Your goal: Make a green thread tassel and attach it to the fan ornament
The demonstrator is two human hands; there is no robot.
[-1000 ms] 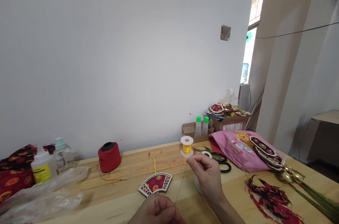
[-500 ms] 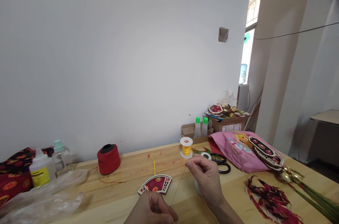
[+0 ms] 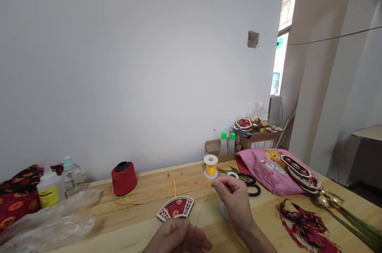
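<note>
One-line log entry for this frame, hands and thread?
left hand: pinching thread low | right hand: pinching thread higher | thread: taut between hands | fan ornament: flat on table | gold spool: upright behind

I see a red spool, a yellow spool, a pink bag, black scissors and a red patterned fan.

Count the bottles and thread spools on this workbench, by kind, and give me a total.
Green-capped bottles: 2
Yellow-labelled bottle: 1
Teal-capped clear bottle: 1
Red thread spool: 1
Gold thread spool: 1
Total: 6
</note>
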